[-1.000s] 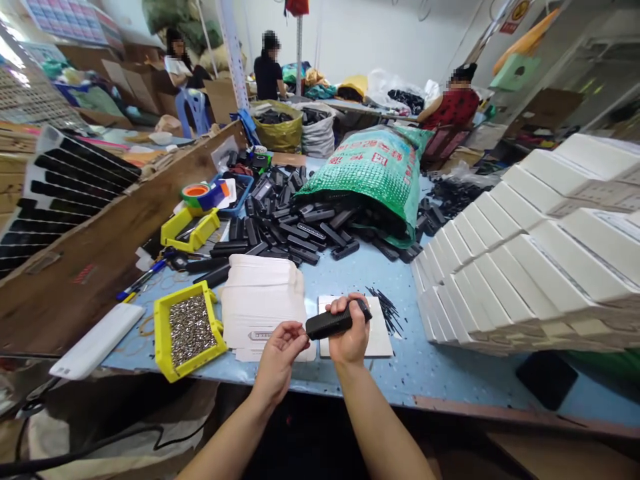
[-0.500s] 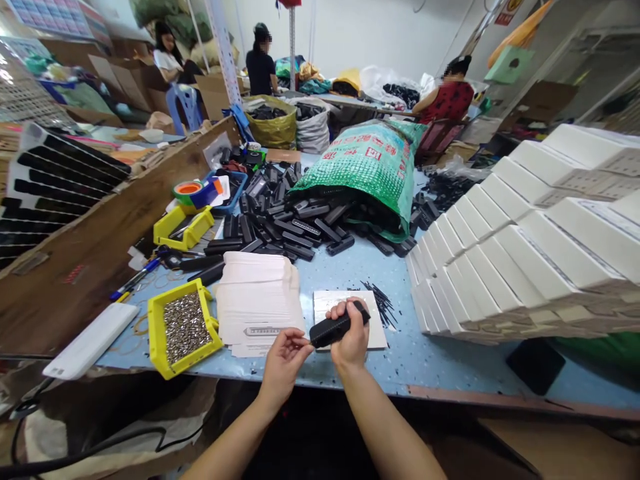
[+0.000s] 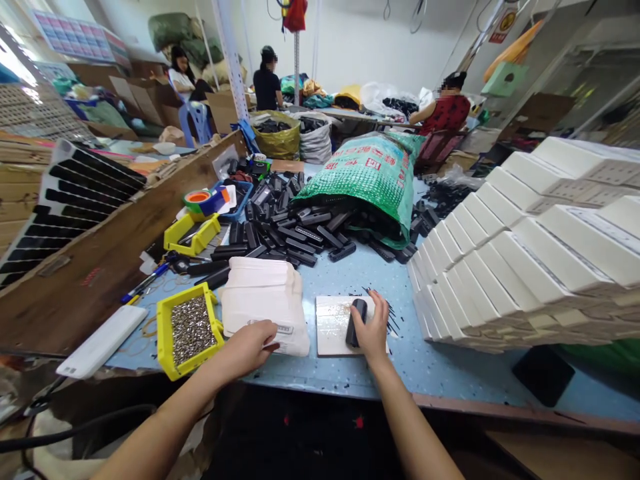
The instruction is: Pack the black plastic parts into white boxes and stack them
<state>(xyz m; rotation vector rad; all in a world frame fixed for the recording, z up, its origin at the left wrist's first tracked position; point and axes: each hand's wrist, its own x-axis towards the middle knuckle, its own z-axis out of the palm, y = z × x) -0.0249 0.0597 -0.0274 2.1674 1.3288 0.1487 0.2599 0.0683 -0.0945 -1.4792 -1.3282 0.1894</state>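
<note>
My right hand is closed around a black oblong part and holds it down on a white flat pad on the blue table. My left hand rests on the near edge of a stack of flat white cartons, fingers curled on the top sheet. A yellow tray of small metal screws sits just left of that hand. Thin black pins lie to the right of the pad.
A heap of black parts spills from a green woven sack. Stacked white boxes fill the right side. A wooden board, pens, tape and a second yellow tray stand left. Three people sit at the back.
My right hand lowered the black part from the air onto the white pad. My left hand left the part's end and moved left onto the carton stack.
</note>
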